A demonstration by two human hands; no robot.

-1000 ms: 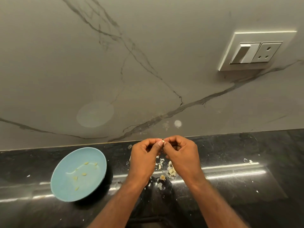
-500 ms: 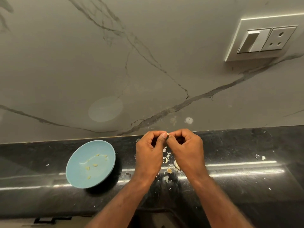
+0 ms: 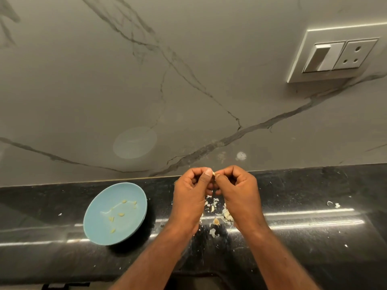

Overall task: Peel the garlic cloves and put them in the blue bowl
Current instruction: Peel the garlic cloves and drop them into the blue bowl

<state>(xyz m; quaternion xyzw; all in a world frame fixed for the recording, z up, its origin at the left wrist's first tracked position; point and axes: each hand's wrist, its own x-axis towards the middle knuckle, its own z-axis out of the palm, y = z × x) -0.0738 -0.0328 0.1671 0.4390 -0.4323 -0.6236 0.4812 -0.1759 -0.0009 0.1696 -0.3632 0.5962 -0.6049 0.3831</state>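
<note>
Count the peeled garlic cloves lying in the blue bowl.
5 cloves in the blue bowl: two near its far side, two mid-bowl, one toward the near rim. One more clove is pinched between the left hand and right hand, mostly hidden.

A single wide-angle camera, worn on the head, covers the scene. It sits above the near edge of the bench (image 3: 314,237) and faces forward and down toward the far wall (image 3: 188,80). Range is close: the left hand (image 3: 188,197) and right hand (image 3: 240,195), pinching a garlic clove (image 3: 213,174), occupy frame centre. The blue bowl (image 3: 129,191) lies left of them, and the switch plate (image 3: 335,57) sits far right.
</note>
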